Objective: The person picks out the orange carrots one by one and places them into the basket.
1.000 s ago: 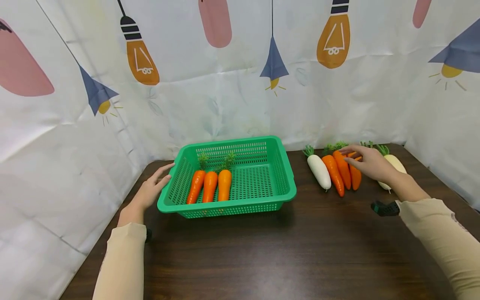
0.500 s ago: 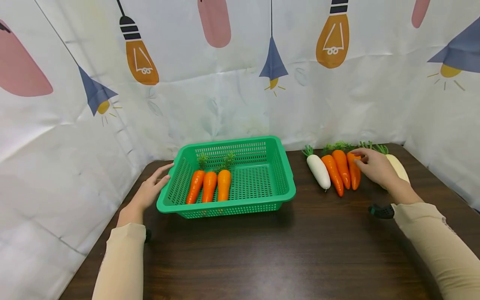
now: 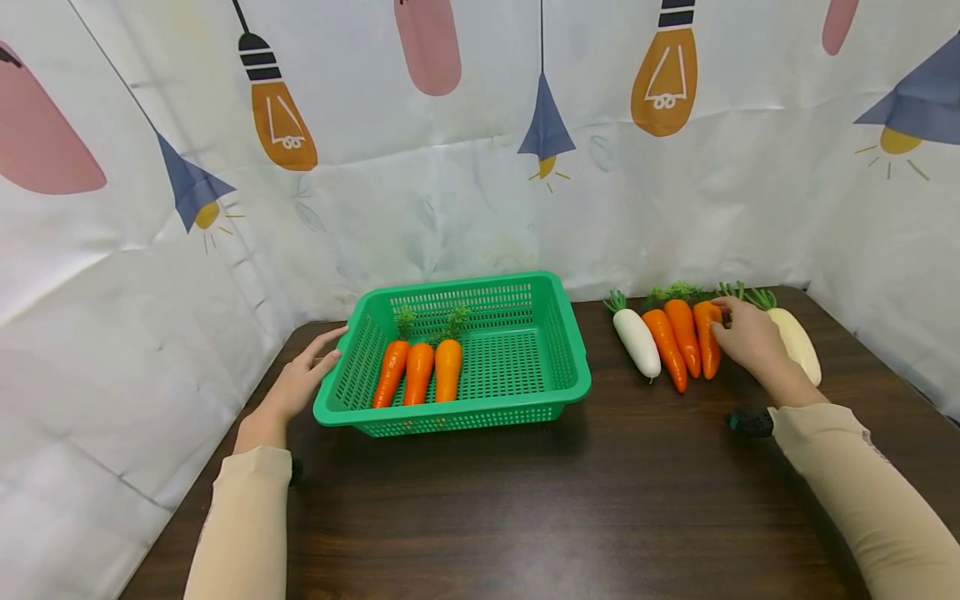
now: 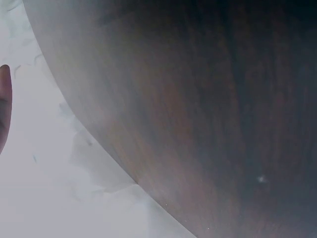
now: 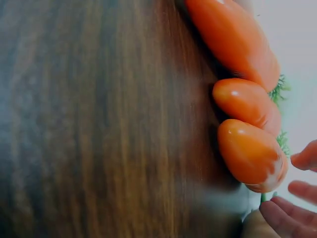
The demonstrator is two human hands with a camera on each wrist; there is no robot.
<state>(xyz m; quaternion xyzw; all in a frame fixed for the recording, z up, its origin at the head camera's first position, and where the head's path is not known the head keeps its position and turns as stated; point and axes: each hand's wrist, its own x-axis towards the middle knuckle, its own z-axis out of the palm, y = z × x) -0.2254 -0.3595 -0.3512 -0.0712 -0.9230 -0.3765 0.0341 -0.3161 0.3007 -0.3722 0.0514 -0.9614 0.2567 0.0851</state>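
Observation:
A green plastic basket (image 3: 453,417) holds three orange carrots (image 3: 419,375) with leafy tops at its left side. My left hand (image 3: 296,383) touches the basket's left rim with its fingers extended; only one fingertip shows in the left wrist view. My right hand (image 3: 752,337) is at the right side of the rightmost carrot (image 3: 707,342) in the row on the table. In the right wrist view, the thumb (image 5: 306,157) and fingers (image 5: 287,215) are spread beside that carrot's (image 5: 250,153) upper end, not closed round it. Two more carrots (image 3: 682,335) lie left of it.
A white radish (image 3: 637,343) lies left of the carrot row. Another pale radish (image 3: 797,343) lies right of my right hand, and green leaves show behind the hand. A patterned cloth (image 3: 465,200) hangs along the back and sides of the dark wooden table (image 3: 525,517).
The right hand has come down and now lies beside the rightmost carrot, its forearm shifted left. The left hand, the basket and the carrots look unmoved.

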